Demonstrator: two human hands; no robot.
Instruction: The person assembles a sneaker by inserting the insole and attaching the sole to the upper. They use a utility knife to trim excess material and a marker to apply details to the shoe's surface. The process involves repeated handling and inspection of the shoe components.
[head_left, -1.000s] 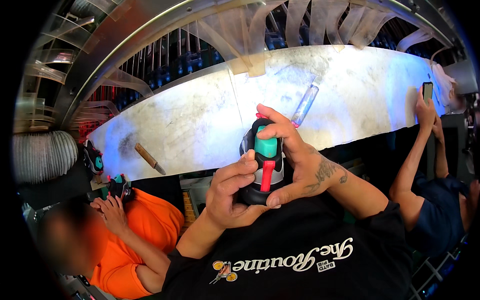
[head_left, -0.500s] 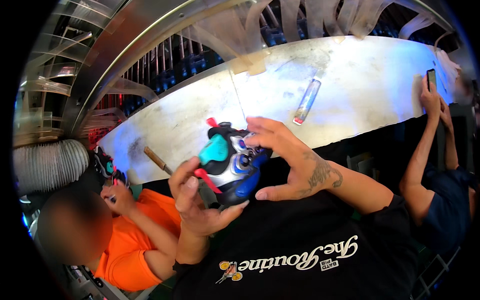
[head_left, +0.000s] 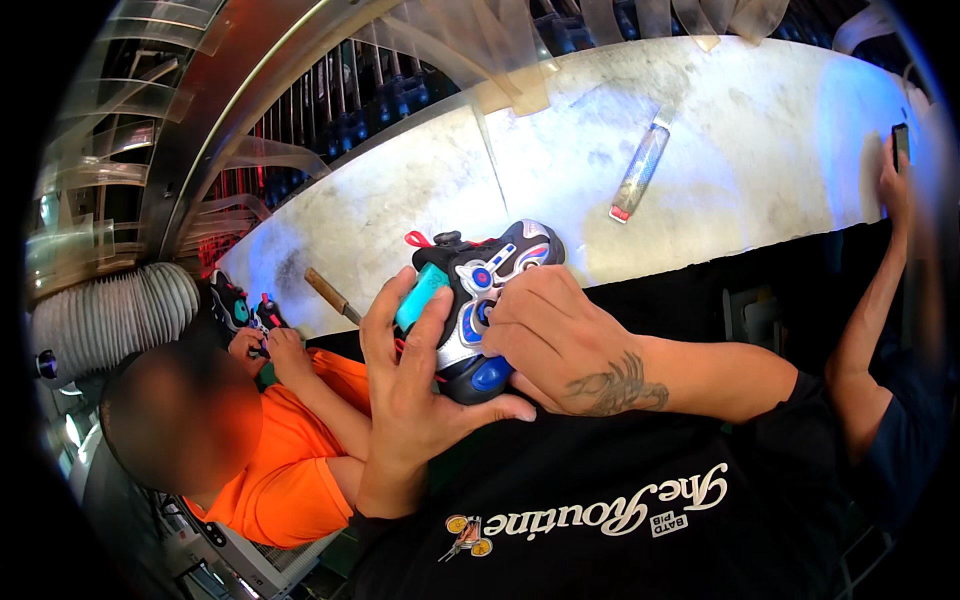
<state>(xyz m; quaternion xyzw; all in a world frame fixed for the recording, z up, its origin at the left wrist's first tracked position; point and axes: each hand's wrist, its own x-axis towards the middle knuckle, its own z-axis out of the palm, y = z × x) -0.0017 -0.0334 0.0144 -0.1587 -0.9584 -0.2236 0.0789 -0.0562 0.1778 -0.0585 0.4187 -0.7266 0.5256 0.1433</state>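
Over the near edge of the white worktop I hold a black sneaker point(head_left: 462, 352) with silver, blue and teal parts and red pull loops. My left hand point(head_left: 405, 375) wraps round its left and lower side, with the thumb stretched along underneath. Curled in against the sneaker's right side, my right hand point(head_left: 565, 345) grips it with bent fingers. Those fingertips are partly hidden, so the exact spot they pinch does not show. Its rounded end with silver and blue trim points up and away over the worktop.
On the white worktop point(head_left: 740, 190) lie a long translucent tool with a red end point(head_left: 640, 172) and a wooden-handled tool point(head_left: 327, 292). At left a co-worker in orange point(head_left: 290, 450) handles similar sneakers point(head_left: 232, 302) beside a ribbed hose point(head_left: 125, 320). Another person's hand point(head_left: 895, 185) holds a dark flat device point(head_left: 900, 145).
My right hand has gone from spread fingers to a closed grip on the sneaker's side. The sneaker has turned, its rounded end now showing at the upper right. My view has shifted slightly.
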